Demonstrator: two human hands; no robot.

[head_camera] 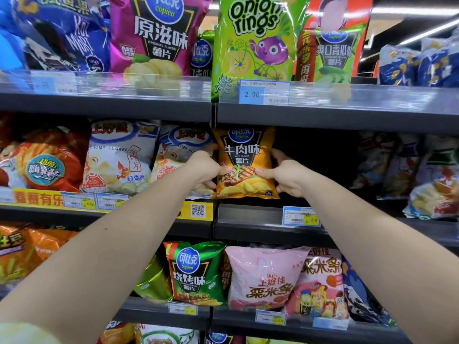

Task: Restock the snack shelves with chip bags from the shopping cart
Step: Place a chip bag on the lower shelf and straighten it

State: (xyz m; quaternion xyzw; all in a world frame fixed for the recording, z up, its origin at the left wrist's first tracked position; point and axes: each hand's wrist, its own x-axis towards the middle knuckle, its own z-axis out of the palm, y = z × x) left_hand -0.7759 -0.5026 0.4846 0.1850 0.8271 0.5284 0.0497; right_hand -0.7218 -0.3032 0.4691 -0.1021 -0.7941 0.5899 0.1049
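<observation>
From the head camera, both bare arms reach forward to the middle shelf [250,214], where an orange beef-flavour chip bag [244,161] stands upright at the left end of a dark, mostly unfilled bay. The left hand [205,168] grips the bag's left edge: its thumb lies across the front near the lower picture panel, and the other fingers curl around behind, closed on the packet. The right hand [288,177] clasps the right edge the same way, thumb pressed on the front and fingers wrapped behind and below. The bag's bottom edge sits at the shelf lip, just above a blue price tag [300,216]. Touching its left side is a white shrimp-flakes bag [173,155]. Above, a green onion rings bag [255,40] stands on the upper shelf; below, a green barbecue chip bag [195,273] and a pink bag [263,276] sit side by side.
</observation>
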